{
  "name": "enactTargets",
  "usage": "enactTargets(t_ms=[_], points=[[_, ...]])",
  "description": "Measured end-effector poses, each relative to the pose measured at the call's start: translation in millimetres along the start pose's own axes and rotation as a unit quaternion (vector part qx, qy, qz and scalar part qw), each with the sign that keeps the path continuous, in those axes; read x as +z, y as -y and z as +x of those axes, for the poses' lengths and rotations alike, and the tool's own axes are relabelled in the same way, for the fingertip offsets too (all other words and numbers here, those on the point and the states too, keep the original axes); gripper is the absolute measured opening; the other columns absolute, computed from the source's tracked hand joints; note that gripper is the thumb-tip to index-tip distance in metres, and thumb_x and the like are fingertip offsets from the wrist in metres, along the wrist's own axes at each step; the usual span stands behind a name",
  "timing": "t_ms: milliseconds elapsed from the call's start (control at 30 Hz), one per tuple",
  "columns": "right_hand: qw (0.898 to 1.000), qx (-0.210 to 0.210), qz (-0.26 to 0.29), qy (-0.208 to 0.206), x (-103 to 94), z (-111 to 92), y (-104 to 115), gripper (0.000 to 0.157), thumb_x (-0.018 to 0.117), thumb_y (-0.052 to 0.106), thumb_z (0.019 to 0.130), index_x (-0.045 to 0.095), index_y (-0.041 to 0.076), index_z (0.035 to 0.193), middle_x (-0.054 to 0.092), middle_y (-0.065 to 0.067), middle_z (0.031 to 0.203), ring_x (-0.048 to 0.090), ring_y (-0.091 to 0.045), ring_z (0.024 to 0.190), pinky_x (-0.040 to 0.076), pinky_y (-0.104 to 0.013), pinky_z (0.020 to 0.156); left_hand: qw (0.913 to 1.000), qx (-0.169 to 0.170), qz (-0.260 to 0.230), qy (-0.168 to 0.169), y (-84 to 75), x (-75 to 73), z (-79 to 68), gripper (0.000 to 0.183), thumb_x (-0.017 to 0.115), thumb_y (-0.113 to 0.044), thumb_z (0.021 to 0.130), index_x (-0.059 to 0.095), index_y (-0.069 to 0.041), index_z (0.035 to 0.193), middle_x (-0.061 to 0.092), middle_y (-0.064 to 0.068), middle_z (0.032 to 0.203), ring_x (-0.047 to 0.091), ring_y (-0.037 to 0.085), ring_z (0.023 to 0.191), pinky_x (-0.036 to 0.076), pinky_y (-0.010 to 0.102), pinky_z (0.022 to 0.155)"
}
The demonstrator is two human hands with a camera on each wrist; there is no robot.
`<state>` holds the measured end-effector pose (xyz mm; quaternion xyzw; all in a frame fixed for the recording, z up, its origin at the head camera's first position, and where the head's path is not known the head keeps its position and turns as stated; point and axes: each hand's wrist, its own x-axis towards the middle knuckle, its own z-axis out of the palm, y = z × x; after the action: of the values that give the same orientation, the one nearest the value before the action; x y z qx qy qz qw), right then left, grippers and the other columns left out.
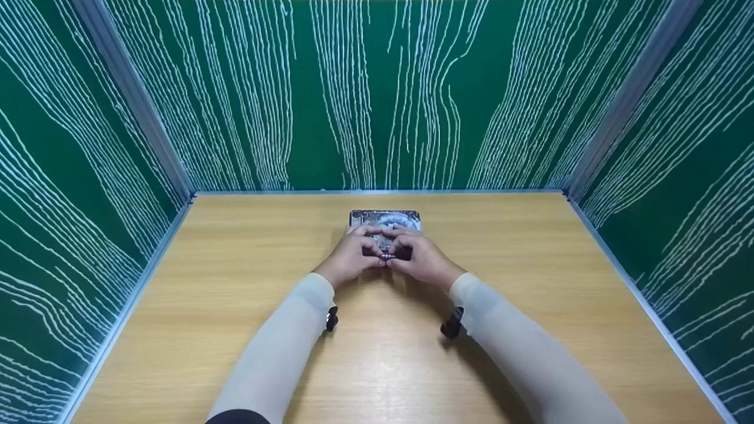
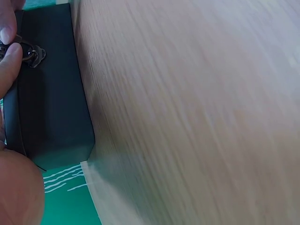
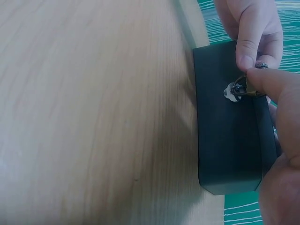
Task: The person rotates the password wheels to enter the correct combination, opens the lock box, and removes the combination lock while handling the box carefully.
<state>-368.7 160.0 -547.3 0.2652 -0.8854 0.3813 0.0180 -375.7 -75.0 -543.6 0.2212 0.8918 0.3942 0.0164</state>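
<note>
A dark box (image 1: 386, 219) with a printed picture on its lid sits toward the back of the table. Its plain dark front shows in the left wrist view, with a metal hasp (image 2: 36, 56) near the top edge. Through the hasp runs the shackle of a small bronze-coloured padlock (image 3: 253, 91) with ridged, dial-like parts. My left hand (image 1: 353, 254) pinches one end of this lock between thumb and fingers, other fingers lying over the lid. From the other side my right hand (image 1: 423, 259) pinches it too, thumb (image 3: 269, 82) at the front. Fingertips hide much of the lock.
The wooden table (image 1: 377, 347) reaches forward to a green wall (image 1: 406, 118) with white wavy lines, close behind the box. Similar side panels with metal edges stand at left and right. A small black device (image 1: 452, 324) is strapped at each wrist.
</note>
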Motion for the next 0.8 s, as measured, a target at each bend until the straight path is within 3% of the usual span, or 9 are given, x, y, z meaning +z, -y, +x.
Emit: enactTargets(t_ms=[300, 800], points=[[1.0, -0.01, 0.005, 0.0, -0.2, -0.5, 1.9, 0.01, 0.088, 0.014, 0.099, 0.079, 0.016, 0.104, 0.065, -0.005, 0.167, 0.048, -0.037, 0.166, 0.026, -0.058, 0.144, 0.9999, 0.009, 0.012, -0.001, -1.9, -1.6, -1.1, 0.013, 0.094, -0.019, 0.094, 0.084, -0.015, 0.087, 0.059, 0.0, 0.169, 0.03, 0.035, 0.173, 0.018, 0.055, 0.146], [1.0, -0.001, -0.004, 0.003, 0.3, -1.1, 2.2, 0.009, 0.087, 0.019, 0.101, 0.08, 0.019, 0.106, 0.063, -0.003, 0.168, 0.046, -0.038, 0.167, 0.026, -0.062, 0.143, 0.9998, -0.003, 0.012, 0.013, -0.8, -2.8, -1.5, 0.011, 0.09, -0.018, 0.098, 0.084, -0.019, 0.089, 0.055, -0.003, 0.173, 0.023, 0.036, 0.176, 0.012, 0.06, 0.146]])
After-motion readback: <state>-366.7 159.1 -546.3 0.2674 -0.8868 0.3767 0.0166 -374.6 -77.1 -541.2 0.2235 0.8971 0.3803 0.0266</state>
